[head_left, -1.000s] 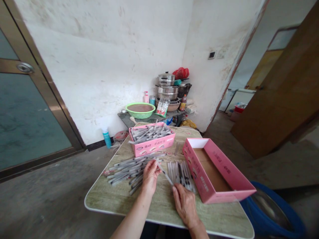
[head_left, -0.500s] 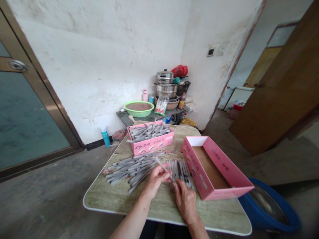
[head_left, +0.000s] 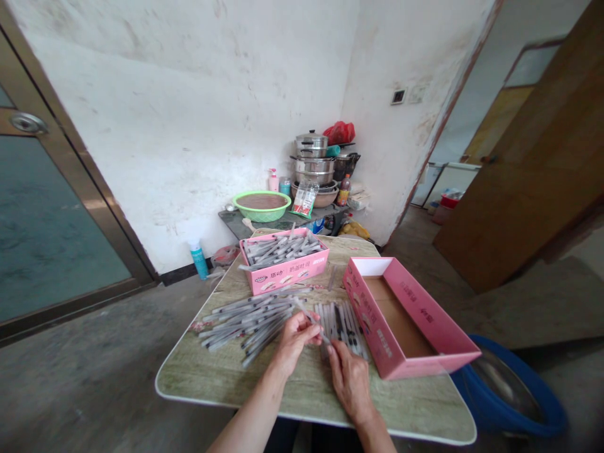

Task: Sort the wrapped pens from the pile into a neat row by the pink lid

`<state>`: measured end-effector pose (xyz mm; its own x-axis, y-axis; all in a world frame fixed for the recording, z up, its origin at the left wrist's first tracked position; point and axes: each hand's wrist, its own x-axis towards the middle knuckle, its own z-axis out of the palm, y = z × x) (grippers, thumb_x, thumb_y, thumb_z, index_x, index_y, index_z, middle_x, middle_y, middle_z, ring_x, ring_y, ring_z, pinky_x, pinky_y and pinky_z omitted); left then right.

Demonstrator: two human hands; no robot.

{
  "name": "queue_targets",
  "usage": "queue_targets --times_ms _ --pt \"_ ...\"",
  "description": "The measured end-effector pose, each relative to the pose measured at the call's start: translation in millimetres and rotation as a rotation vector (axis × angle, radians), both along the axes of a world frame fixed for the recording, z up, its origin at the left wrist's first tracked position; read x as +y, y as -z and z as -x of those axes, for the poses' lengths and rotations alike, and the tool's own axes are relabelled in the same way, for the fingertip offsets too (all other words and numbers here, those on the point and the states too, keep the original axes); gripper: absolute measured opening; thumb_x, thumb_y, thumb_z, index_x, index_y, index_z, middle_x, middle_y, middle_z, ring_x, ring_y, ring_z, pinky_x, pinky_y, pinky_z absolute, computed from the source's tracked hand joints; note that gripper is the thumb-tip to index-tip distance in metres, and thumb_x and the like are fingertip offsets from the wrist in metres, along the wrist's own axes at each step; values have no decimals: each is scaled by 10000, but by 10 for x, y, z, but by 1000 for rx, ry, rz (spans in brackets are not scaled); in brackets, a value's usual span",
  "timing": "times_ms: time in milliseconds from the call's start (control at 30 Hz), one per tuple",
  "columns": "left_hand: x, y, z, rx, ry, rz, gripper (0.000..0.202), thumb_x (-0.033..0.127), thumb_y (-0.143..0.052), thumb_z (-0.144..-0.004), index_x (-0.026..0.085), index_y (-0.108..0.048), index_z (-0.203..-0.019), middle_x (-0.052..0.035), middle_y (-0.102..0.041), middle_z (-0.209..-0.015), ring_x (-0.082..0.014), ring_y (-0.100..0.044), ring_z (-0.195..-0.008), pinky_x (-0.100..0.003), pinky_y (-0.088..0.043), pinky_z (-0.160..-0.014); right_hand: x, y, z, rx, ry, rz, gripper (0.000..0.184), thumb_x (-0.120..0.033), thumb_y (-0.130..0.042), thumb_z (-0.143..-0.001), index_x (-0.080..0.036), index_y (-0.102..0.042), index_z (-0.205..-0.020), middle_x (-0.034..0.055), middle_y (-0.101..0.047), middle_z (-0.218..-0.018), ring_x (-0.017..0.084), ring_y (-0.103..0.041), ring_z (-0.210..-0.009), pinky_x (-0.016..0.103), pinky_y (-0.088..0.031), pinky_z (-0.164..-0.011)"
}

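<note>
Between my two hands is a slim translucent pen (head_left: 301,306), slanting over the table. My left hand (head_left: 293,343) pinches its upper part with thumb and fingers. The fingers of my right hand (head_left: 352,377) are closed around its lower end, which they partly cover. Left of my hands, a loose pile of pens (head_left: 252,321) with grey and dark tips spreads out. Just beyond my right hand, more pens (head_left: 349,318) lie side by side in a row. Behind the pile stands a pink box (head_left: 287,275) heaped with pens. Another pink box (head_left: 382,333) shows its brown cardboard bottom on the right.
Everything rests on a wood-patterned table (head_left: 212,384) with a white edge. Beyond it, a dark low stand (head_left: 231,220) carries a green basin (head_left: 264,215) and stacked steel pots (head_left: 314,167). A blue tub (head_left: 542,409) sits on the floor at right.
Both hands keep hold of the same pen and have barely moved. The whole view has shifted very slightly.
</note>
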<state>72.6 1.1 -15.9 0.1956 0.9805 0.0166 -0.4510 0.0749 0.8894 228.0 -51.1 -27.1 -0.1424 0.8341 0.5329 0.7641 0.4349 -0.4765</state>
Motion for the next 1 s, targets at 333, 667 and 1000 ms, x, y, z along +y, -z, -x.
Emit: queue_targets --times_ms 333,667,1000 --pt "13 19 -11 42 -32 -37 337 329 -742 -693 134 -614 -936 -25 -642 -706 -131 -596 -586 -252 -500 -574 -16 -63 16 -47 -8 19 320 -316 -332 -993 -159 -606 -946 23 -650 -673 124 -632 -589 197 -395 -566" --pt "45 63 6 154 -92 -40 448 403 -702 -717 118 -621 -1053 -44 -652 -709 -159 -624 -582 -275 -522 -535 27 -27 -4 -54 160 -10 417 -370 -288 -994 -156 -616 -853 33 -635 -585 132 -611 -488 200 -363 -493" --pt "-62 35 182 740 -344 -368 259 131 -597 -745 233 -712 -953 -52 -683 -769 -202 -621 -694 -309 -460 -693 899 -455 120 -408 590 325 314 -246 -366 -959 -98 -617 -841 167 -696 -723 229 -696 -679 273 -471 -572"
